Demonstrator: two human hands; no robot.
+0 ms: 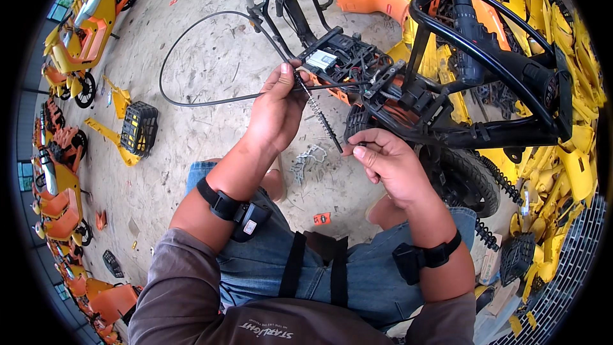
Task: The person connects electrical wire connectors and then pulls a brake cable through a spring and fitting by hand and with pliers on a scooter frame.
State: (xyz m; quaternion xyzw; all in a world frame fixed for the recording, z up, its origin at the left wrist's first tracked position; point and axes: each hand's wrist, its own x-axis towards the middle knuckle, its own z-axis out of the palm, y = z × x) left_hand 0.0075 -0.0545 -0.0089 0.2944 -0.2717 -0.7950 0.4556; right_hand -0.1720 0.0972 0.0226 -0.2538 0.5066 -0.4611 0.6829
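My left hand (278, 107) is closed round a black brake cable (163, 67), which loops out to the left and back toward the frame. From its fingers a thin rod with a coil spring (317, 112) slants down to the right. The rod's dark tip ends beside the fingertips of my right hand (391, 165). Thumb and forefinger of that hand are pinched together; a small dark bit shows between them, too small to name. Beyond both hands stands a bare black scooter frame (421, 45) with exposed wiring (348, 57) and a rear tyre (469, 182).
A black cordless drill (471, 32) rests on the frame's rear rails. Yellow body panels (578, 160) are heaped at the right. On the floor lie a black basket (139, 129), white tangled scraps (310, 161) and a small orange piece (322, 218). Scooters (83, 45) line the left.
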